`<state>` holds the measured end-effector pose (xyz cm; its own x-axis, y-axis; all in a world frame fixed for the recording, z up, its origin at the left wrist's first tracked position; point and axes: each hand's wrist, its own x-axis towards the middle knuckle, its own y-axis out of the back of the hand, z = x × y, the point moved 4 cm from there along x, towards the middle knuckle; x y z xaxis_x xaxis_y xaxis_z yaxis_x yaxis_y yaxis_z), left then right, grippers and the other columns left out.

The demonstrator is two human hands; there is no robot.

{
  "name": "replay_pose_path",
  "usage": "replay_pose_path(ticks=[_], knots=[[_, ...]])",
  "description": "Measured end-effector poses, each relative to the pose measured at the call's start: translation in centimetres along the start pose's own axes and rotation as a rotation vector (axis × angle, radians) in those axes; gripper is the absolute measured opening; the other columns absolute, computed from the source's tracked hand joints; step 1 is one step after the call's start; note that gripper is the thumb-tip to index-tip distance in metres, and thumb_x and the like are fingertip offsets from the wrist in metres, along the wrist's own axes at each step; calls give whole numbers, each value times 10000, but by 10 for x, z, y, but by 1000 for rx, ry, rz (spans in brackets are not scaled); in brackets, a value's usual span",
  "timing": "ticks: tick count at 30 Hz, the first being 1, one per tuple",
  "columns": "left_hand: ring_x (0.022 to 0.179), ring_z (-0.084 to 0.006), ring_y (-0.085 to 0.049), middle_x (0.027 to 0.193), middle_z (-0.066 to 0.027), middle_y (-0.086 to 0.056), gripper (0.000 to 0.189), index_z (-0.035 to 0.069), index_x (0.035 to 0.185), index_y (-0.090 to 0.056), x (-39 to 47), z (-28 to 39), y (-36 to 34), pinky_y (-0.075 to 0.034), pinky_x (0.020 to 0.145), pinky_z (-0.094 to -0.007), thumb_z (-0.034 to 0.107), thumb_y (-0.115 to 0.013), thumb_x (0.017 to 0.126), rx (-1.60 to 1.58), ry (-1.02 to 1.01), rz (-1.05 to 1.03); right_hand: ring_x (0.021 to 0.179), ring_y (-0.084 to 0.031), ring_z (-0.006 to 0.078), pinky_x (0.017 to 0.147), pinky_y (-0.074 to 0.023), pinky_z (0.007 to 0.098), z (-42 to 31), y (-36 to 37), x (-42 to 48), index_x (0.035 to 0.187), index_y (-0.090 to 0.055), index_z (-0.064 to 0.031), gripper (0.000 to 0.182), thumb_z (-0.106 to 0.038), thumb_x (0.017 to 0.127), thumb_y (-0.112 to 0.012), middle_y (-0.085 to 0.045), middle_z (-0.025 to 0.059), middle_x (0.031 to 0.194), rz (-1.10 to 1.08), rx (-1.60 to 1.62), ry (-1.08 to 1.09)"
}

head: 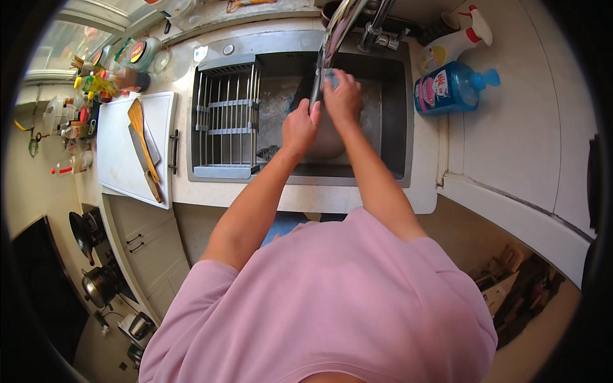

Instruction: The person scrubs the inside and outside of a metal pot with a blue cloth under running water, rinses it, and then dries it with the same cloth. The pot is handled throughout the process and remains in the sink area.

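My left hand (301, 125) grips the near edge of a dark, thin-edged vessel tilted up in the sink (397, 139); its exact kind cannot be told. A bluish scrubbing pad or cloth (331, 79) is pinched in my right hand (343, 95), against the upper part of that vessel. A shiny, streaked shape, perhaps the vessel's wet side or running water, rises above both hands. Behind my forearms a rounded pale form shows at the sink's bottom. A dark wire-like scourer (268, 152) lies on the sink floor, left of my left forearm.
A metal-rod drying rack (227, 117) spans the sink's left side. Further left, a white cutting board (115, 143) bears a wooden spatula (137, 119) and a cleaver (139, 143). The faucet (371, 36) stands behind; a blue detergent bottle (448, 91) and spray bottle (445, 50) are right.
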<state>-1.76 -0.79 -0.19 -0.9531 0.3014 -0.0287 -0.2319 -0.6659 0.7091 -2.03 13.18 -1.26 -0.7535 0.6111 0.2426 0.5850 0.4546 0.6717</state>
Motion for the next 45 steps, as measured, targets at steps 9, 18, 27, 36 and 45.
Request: replay_pose_path(ticks=[9, 18, 27, 36, 45], knots=[[704, -471, -607, 711, -228, -634, 377, 80, 857, -502, 5, 7, -3, -472, 615, -559, 442, -478, 958, 46, -17, 17, 1033, -609, 344, 901, -465, 447, 45, -5, 38, 1129, -640, -133, 358, -336, 834, -650, -661, 125, 1106, -171, -3, -271], [644, -450, -594, 648, -197, -613, 358, 101, 827, -513, 13, 0, 8, -449, 557, -542, 443, -535, 933, 160, -74, -20, 993, -613, 338, 851, -481, 386, -15, 44, 6, 994, -665, -64, 244, -221, 814, -713, -666, 126, 1043, 49, 483, -37], [629, -452, -595, 641, -207, -610, 324, 90, 858, -506, 14, 9, 4, -453, 553, -548, 402, -527, 946, 178, -107, -31, 959, -589, 364, 799, -502, 420, 2, -10, 73, 1006, -686, -95, 276, -259, 785, -700, -661, 131, 1017, -239, 49, -150], [591, -422, -609, 626, -184, -617, 350, 84, 844, -492, 16, 5, 2, -468, 532, -533, 417, -512, 951, 165, -129, 0, 831, -670, 307, 747, -509, 379, 7, -21, 50, 991, -704, -32, 368, -334, 788, -760, -711, 142, 901, -97, 206, 126], [616, -430, -611, 641, -196, -616, 349, 83, 858, -492, 17, 4, 3, -465, 542, -538, 417, -493, 960, 185, -118, -26, 952, -617, 375, 818, -499, 443, -15, 0, 20, 1129, -633, -83, 323, -274, 868, -642, -633, 158, 1012, -60, 80, -43]])
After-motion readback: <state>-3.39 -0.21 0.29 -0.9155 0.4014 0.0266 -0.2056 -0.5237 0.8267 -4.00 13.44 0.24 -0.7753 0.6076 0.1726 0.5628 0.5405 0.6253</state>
